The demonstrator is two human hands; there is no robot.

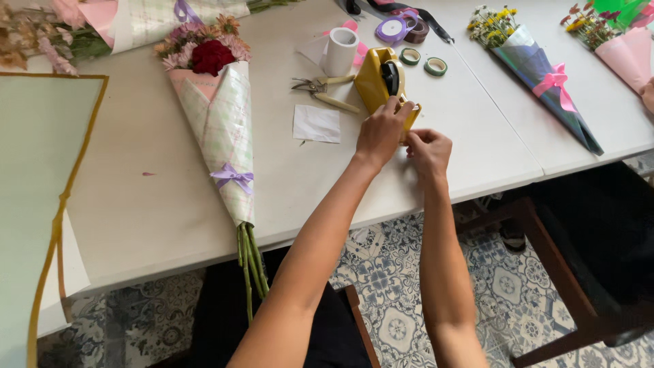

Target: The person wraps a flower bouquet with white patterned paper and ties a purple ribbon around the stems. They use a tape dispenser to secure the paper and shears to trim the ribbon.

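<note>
Far left: a pale green sheet with a gold edge (41,204) lies over the desk (150,204) corner.
Bouquet: a wrapped bouquet (218,116) in pale checked paper – red bloom on top, lilac bow low down, green stems hanging past the desk edge.
Centre clutter: a white paper scrap (317,124), pruning shears (320,87) and a white roll (340,51) sit just left of the dispenser.
Dispenser: the yellow tape dispenser (378,78) stands near the desk's front edge, between the shears and the small tape rings (423,61).
Left hand (381,133): curled over the dispenser's near end, fingers resting on it.
Right hand (429,151): fingers pinched together at the dispenser's cutter end – what they pinch cannot be made out.
Right: two more wrapped bouquets – dark wrap with pink bow (545,85), pink wrap (623,48) at the edge.
</note>
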